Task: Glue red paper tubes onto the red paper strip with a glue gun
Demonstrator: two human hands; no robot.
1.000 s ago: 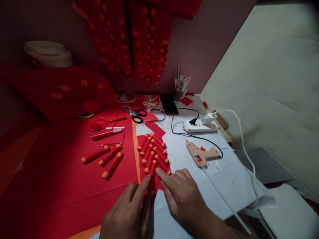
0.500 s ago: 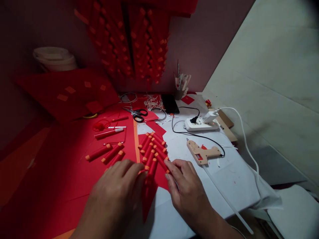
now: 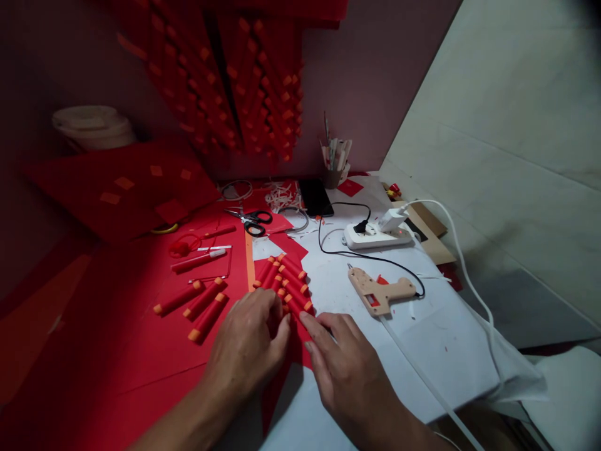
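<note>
A bundle of red paper tubes (image 3: 295,285) with orange ends lies in two slanted rows on a pointed red card (image 3: 300,354). My left hand (image 3: 248,338) bends over the lower left row, thumb and fingers closed around a tube that is mostly hidden beneath them. At the lower right edge of the card is my right hand (image 3: 347,360); its index fingertip touches the end of the lowest right tube, and the thumb presses at the card's edge. Several loose red tubes (image 3: 205,299) lie left of my left hand.
To the right, a beige glue gun (image 3: 380,291) with a long glue stick lies near a white power strip (image 3: 378,235). Scissors (image 3: 253,220), a red marker (image 3: 198,260) and a phone (image 3: 316,197) lie farther back. Finished-looking tube strings (image 3: 263,88) hang at the wall.
My left hand has moved up and in over the left row, covering its lower tubes. My right hand stays by the card's right edge. The view has shifted slightly.
</note>
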